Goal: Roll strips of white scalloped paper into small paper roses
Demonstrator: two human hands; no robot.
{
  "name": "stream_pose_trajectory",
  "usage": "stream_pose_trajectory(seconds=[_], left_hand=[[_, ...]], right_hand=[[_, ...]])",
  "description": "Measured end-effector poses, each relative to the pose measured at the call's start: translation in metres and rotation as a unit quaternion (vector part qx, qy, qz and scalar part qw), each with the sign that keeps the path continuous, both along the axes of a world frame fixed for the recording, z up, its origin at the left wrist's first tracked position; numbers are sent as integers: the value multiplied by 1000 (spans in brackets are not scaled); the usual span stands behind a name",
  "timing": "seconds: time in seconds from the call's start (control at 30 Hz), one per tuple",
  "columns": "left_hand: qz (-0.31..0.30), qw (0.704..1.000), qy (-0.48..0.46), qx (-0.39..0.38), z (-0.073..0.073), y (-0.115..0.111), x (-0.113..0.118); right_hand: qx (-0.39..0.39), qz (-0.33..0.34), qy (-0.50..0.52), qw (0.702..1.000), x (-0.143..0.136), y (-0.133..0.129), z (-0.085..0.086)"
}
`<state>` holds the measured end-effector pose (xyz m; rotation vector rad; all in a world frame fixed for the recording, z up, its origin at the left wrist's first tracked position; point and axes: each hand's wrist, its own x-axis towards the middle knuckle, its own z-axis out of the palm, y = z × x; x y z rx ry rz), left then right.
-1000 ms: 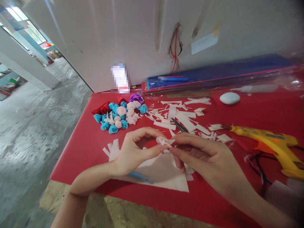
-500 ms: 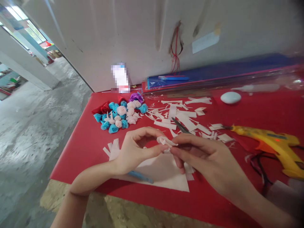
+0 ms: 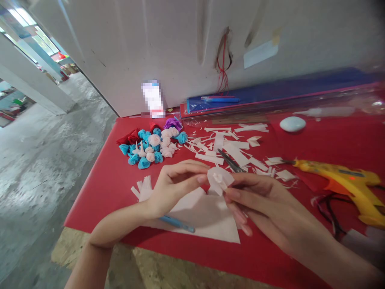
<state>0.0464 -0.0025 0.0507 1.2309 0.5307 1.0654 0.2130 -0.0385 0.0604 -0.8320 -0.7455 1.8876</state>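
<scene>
A small pale pink paper flower (image 3: 219,180) is held up between my hands, its rolled centre facing me. My right hand (image 3: 261,200) pinches its base between thumb and fingers. My left hand (image 3: 177,186) has thumb and fingertips pressed at the petal's left edge. Below lie a large pale paper sheet (image 3: 207,218) and a blue pen (image 3: 177,223). Just behind my hands are dark scissors (image 3: 230,161) among white paper scraps (image 3: 236,152). Blue, pink, red and purple paper flowers (image 3: 154,140) are heaped at the left back.
A yellow glue gun (image 3: 339,172) with a dark cable lies at the right of the red table (image 3: 99,192). Behind it sits a white oval object (image 3: 292,124). A lit phone (image 3: 153,98) leans on the wall near wrapped blue material (image 3: 270,90).
The flower has turned and opened out, showing its centre and wider petals. My left fingers have shifted to its edge, and my right hand's lower fingers have moved slightly down and right.
</scene>
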Motion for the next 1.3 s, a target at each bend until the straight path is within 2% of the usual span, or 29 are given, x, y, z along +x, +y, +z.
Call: stream_pose_trajectory(seconds=[0.13, 0.3, 0.43, 0.67, 0.83, 0.93, 1.07, 1.17, 1.23, 1.3], left_hand=[[18, 996, 47, 74, -1, -1, 1], [52, 987, 78, 129, -2, -3, 1], [66, 984, 94, 139, -4, -5, 1], [92, 981, 98, 142, -7, -8, 3], [93, 977, 78, 178, -9, -10, 5], [83, 977, 76, 182, -9, -9, 5], [50, 975, 88, 198, -5, -6, 3], [54, 950, 118, 283, 1, -1, -3], [89, 907, 147, 384, 7, 3, -9], [123, 851, 197, 472, 14, 6, -15]], right_hand=[[-20, 10, 20, 1000, -5, -1, 4], [-17, 3, 11, 1000, -7, -3, 0], [3, -14, -11, 1000, -7, -7, -3], [64, -57, -113, 990, -9, -15, -1], [97, -88, -137, 982, -12, -15, 4], [104, -81, -145, 981, -11, -14, 5], [75, -57, -151, 984, -5, -14, 5], [50, -42, -153, 986, -2, -13, 5], [31, -38, -149, 988, -2, -12, 6], [19, -28, -137, 990, -2, -12, 7]])
